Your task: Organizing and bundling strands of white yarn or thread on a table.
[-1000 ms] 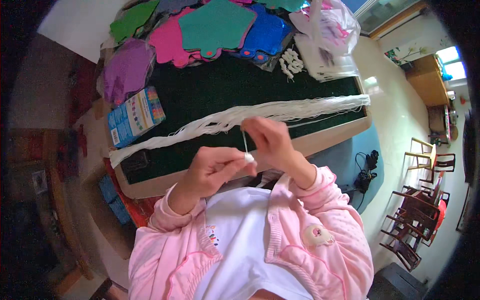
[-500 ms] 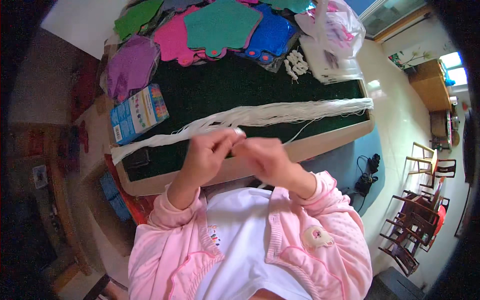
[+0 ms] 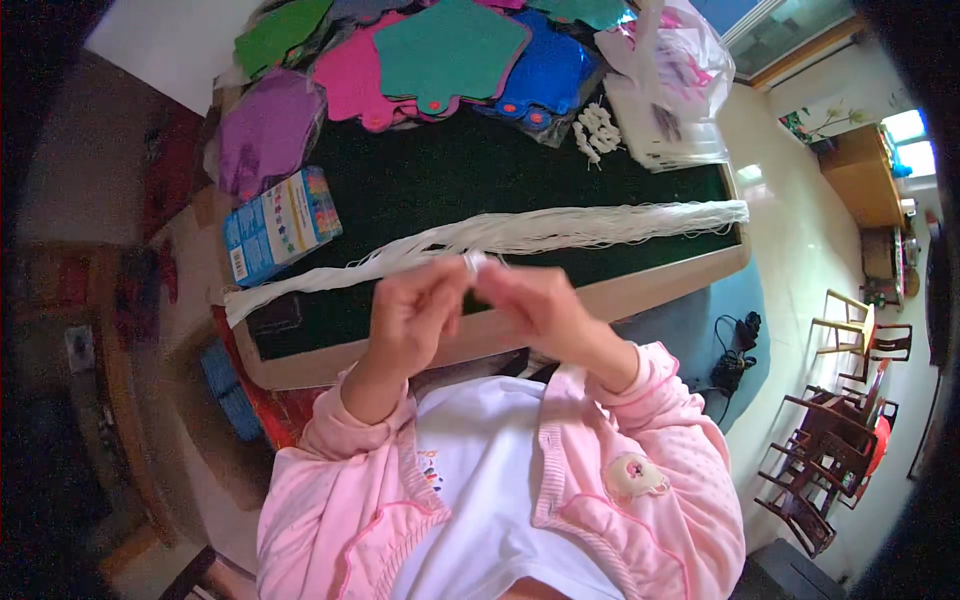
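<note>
Dark green table top (image 3: pixel 420 190), seen from above, with both hands meeting over its near edge.

Pinching a small white piece of string (image 3: pixel 474 262) between the fingertips of the left hand (image 3: pixel 415 318) and the right hand (image 3: pixel 532 305), both curled nearly closed around it, touching each other. Lying just behind, a long bundle of white string (image 3: pixel 520 235) stretching across the table. Sitting further back: blue box (image 3: pixel 280 222) at the left, coloured felt shapes (image 3: pixel 440 50) along the far edge, plastic bag (image 3: pixel 670 80) at the right.
</note>
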Motion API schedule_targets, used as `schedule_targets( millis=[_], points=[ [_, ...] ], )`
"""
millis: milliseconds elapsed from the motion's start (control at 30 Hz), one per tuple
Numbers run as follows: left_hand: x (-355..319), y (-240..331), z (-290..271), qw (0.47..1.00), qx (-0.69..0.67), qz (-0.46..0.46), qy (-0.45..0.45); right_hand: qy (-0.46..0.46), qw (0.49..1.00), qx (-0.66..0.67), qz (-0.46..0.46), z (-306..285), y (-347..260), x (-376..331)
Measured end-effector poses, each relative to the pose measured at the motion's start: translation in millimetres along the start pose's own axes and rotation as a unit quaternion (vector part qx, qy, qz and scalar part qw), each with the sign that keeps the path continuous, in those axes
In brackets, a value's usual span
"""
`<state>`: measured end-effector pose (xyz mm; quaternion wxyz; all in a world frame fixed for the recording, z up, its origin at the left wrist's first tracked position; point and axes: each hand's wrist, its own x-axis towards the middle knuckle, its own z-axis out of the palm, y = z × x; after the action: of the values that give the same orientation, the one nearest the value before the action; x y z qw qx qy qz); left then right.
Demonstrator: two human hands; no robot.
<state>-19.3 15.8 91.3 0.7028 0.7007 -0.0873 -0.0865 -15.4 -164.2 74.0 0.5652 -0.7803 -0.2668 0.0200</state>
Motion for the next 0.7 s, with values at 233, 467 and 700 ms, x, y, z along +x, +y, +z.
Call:
schedule_targets(
  millis=[233,467,700],
  points=[
    [-3,8,-2,0.992,-0.027,-0.031,-0.119,0.059,0.997,-0.036,0.02,-11,4,5],
    [6,-9,-1,0.971,0.207,0.113,-0.044,0.092,0.994,-0.047,-0.018,-6,4,4],
    [10,6,4,0.998,-0.028,-0.058,-0.023,0.045,0.998,-0.051,-0.017,4,9,-4]
  ],
)
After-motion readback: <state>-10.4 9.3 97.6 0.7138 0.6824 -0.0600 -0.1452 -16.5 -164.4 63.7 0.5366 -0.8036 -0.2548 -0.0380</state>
